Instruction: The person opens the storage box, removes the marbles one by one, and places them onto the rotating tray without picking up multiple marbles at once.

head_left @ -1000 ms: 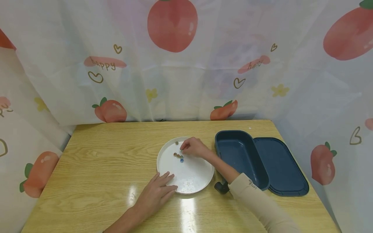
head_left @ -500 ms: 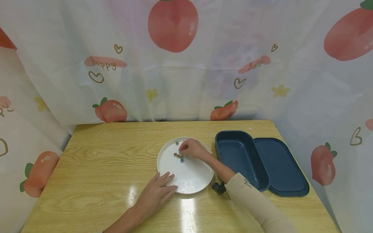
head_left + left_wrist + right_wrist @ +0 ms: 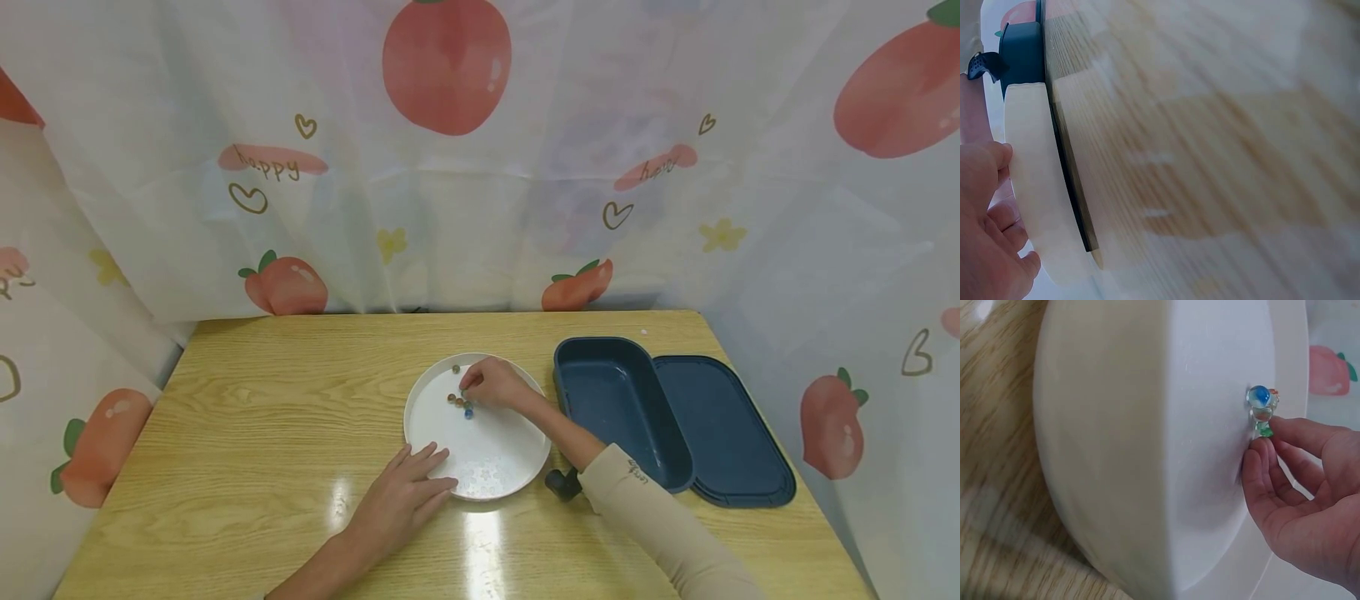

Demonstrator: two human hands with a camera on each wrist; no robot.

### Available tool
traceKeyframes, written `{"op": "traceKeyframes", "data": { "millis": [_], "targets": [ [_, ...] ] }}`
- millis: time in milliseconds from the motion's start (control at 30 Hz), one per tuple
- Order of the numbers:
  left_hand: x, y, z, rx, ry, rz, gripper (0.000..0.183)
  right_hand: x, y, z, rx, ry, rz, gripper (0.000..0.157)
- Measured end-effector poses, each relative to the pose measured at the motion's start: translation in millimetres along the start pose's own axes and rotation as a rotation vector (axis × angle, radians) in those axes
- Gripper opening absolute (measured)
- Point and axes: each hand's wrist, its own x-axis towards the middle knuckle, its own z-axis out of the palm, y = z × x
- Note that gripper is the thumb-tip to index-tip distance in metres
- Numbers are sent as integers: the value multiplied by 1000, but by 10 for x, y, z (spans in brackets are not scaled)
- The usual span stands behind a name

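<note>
A white round plate (image 3: 498,458) lies on the wooden table, with several small glass marbles on it. My right hand (image 3: 497,385) is over the plate's far part. In the right wrist view its thumb and fingertips pinch a green marble (image 3: 1264,430) low against the surface. Right beside that one sit a blue marble (image 3: 1259,396) and a clear brownish one. Amber marbles (image 3: 452,398) line up with the blue one, and a lone marble (image 3: 456,368) lies near the far rim. My left hand (image 3: 397,498), fingers spread, rests on the plate's near-left rim.
Right of the plate stands a deep dark-blue box (image 3: 611,392), under my right forearm's reach. Its flat lid (image 3: 738,442) lies beside it on the right. A patterned curtain (image 3: 465,217) hangs behind the wooden table (image 3: 292,392).
My right hand has shifted very slightly left with the green marble, close to the row of marbles. The left hand and the plate stay where they were.
</note>
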Motion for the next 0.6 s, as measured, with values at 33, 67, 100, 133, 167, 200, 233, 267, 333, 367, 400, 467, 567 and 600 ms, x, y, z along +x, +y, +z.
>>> {"op": "traceKeyframes", "data": {
  "millis": [33, 67, 100, 133, 167, 200, 233, 267, 333, 367, 400, 467, 567, 600],
  "targets": [
    [0, 0, 0, 2, 0, 1, 16, 0, 0, -1, 2, -1, 0, 5],
    [0, 1, 0, 4, 0, 2, 16, 1, 0, -3, 4, -2, 0, 5],
    [-1, 1, 0, 6, 1, 3, 16, 1, -1, -7, 3, -3, 1, 6],
    [0, 1, 1, 8, 1, 5, 16, 1, -3, -12, 5, -4, 6, 6],
    [0, 0, 2, 10, 2, 6, 16, -2, -3, -19, 3, -3, 10, 7],
    [1, -1, 2, 12, 3, 7, 16, -4, -7, -28, -2, -2, 13, 8],
    [2, -2, 3, 12, 4, 8, 16, -9, -10, -41, -4, -3, 19, 8],
    [2, -3, 4, 12, 5, 8, 16, -13, -15, -57, -7, -3, 21, 8],
    [3, -4, 6, 10, 6, 8, 16, -32, -24, -99, 2, -1, 22, 9],
    [4, -5, 7, 10, 7, 8, 16, -42, -28, -124, 8, 1, 17, 10],
    [4, -5, 8, 10, 8, 9, 16, -54, -34, -154, 19, 4, 9, 11],
    [3, -4, 10, 11, 10, 11, 16, -85, -42, -222, 45, 13, -9, 14],
    [2, -1, 12, 15, 13, 14, 16, -137, -39, -335, 81, 30, -35, 19],
    [1, 0, 13, 16, 13, 15, 16, -158, -36, -376, 92, 38, -40, 20]
  ]
}}
